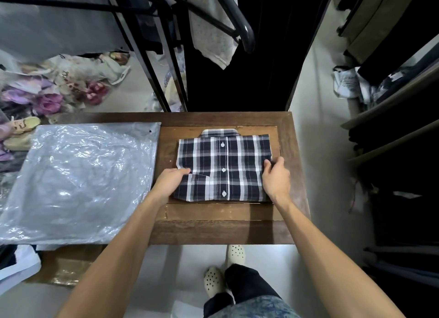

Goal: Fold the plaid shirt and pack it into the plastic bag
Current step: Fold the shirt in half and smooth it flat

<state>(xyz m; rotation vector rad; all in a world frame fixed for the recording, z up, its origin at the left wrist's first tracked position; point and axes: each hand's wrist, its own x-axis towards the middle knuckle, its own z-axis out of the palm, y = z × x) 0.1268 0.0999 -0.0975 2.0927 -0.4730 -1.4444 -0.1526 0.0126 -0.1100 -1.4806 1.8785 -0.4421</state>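
Note:
The plaid shirt (pixel 223 168), navy and white with white buttons, lies folded into a neat rectangle on the wooden table (pixel 223 232), collar at the far side. My left hand (pixel 169 182) grips its left edge, fingers tucked at the fold. My right hand (pixel 276 177) holds its right edge, fingers on top of the cloth. The clear plastic bag (pixel 80 180) lies flat and crinkled to the left of the shirt, hanging over the table's left side, apart from both hands.
A black clothes rack (pixel 166 63) and a hanging grey garment (pixel 211 32) stand behind the table. Piles of clothes and bags (pixel 47 89) cover the floor at the left. Dark shelves (pixel 392 127) line the right. A cardboard box (pixel 64 265) sits below the bag.

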